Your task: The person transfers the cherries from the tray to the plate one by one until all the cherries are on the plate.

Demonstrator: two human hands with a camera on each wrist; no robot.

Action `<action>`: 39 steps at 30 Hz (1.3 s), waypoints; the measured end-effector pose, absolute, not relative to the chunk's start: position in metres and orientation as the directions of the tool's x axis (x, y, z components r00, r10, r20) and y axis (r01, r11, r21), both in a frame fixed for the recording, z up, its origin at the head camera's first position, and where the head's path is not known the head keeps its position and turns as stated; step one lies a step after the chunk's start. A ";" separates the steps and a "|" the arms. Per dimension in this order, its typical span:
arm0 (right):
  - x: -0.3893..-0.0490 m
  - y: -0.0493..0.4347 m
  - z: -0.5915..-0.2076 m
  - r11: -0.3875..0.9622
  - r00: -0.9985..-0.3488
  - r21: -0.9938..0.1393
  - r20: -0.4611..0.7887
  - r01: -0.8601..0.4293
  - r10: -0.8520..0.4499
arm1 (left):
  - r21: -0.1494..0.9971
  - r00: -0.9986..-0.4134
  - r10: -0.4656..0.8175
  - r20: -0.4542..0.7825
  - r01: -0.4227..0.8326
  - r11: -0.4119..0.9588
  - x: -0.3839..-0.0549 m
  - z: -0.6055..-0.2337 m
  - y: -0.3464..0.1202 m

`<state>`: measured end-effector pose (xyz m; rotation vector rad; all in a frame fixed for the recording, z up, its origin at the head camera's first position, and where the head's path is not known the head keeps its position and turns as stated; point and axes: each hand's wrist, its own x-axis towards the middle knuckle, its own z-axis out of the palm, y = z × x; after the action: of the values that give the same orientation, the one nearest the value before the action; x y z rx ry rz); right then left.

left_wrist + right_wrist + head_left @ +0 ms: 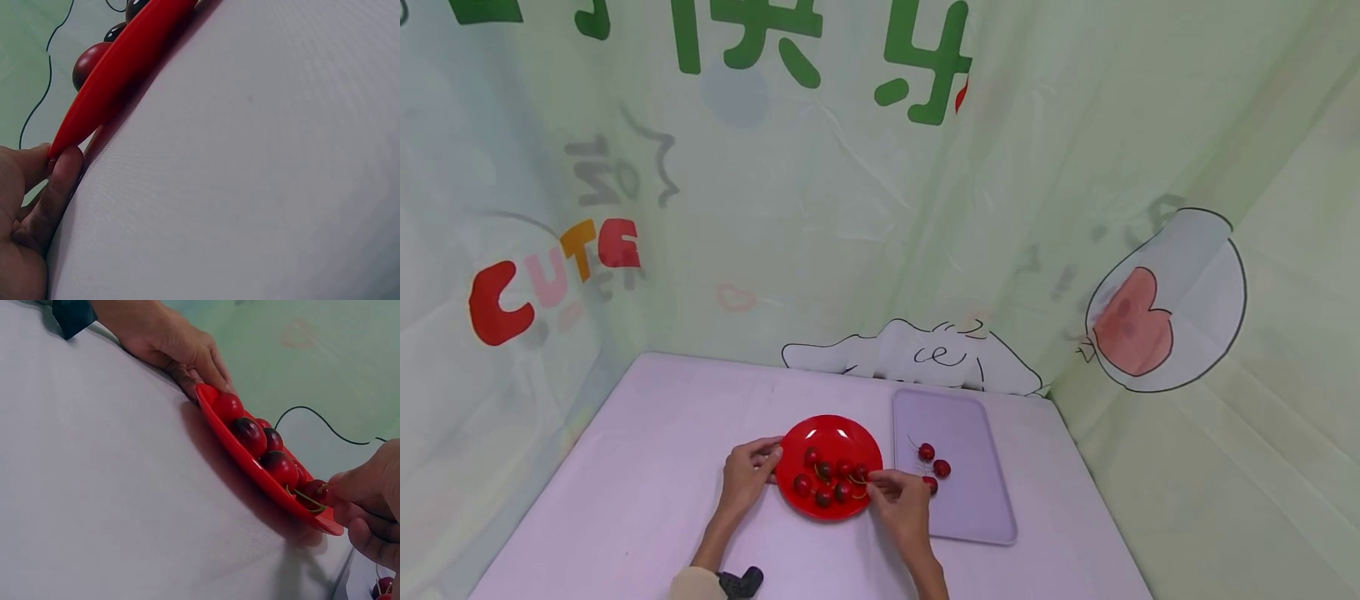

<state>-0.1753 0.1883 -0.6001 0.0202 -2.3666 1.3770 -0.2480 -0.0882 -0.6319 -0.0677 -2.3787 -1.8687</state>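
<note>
Right hand (904, 508) lies at the lower-right rim of the red plate (865, 442), thumb and finger together, apparently pinching the rightmost cherry (861, 472) by its stem; the fingers hide the exact contact. Key relation: that cherry sits just up and left of the grip in the head view, inside the rim, while the lilac tray (966, 508) lies just beyond the same hand, to the right. Cherry is near round, so no long axis; the tray's runs up and down the frame, leaning slightly. Right hand clearly the nearer to both. Left hand (745, 475) pinches the plate's left rim, thumb above, finger below. Other cherries (823, 497) cluster on the plate's middle and lower part. Three tray cherries (942, 468) lie toward its left side, the lowest partly behind the right hand. Surface (685, 433): pale, smooth-looking. Pale green printed curtain (812, 208) hangs behind and at both sides.
</note>
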 end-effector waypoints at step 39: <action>-0.166 0.186 -0.589 0.530 -0.939 -0.828 0.307 -0.182 0.156 | 0.969 -0.995 -0.029 0.100 0.091 0.230 -0.248 -0.630 -0.089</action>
<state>-0.1656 0.1865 -0.5891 0.0214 -2.4292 1.3734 -0.2480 -0.0885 -0.6297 -0.0598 -2.3861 -1.8901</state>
